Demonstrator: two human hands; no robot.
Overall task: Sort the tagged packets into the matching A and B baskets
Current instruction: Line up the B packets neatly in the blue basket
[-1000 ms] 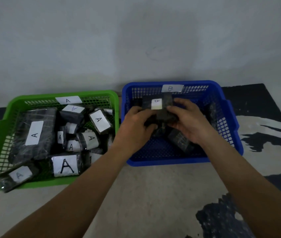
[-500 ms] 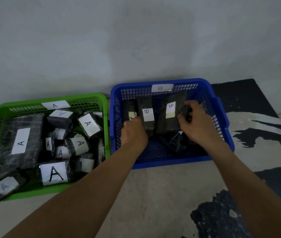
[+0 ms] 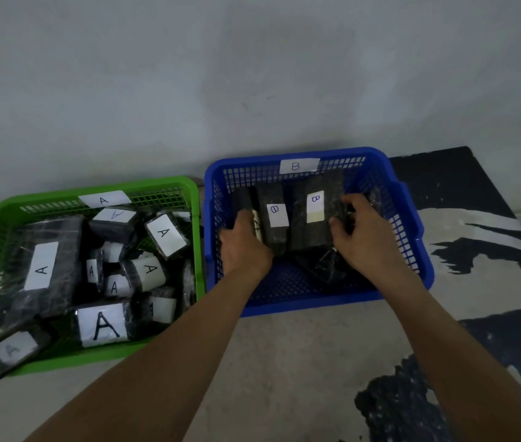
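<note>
Since 1 s ago: hands no longer bunched on one bundle; they've spread to either end of a row now standing vs back wall of blue basket (image 3: 316, 306). Last 0.5 s: almost no shift. Row = end packet (image 3: 242, 199), small B packet (image 3: 273, 218), big B packet (image 3: 313, 215), tags facing up, prob. so they read at a glance.

L hand (image 3: 246, 247) sits on end packet, fingers hidden behind knuckles; can't tell if gripping. Its tag is half covered, unreadable.

R hand (image 3: 364, 234) pinches big B packet's rt edge, thumb in front. Prob. both are bracing row upright.

Green basket (image 3: 93, 358): A packets (image 3: 42, 269), hands well apart from it.
</note>
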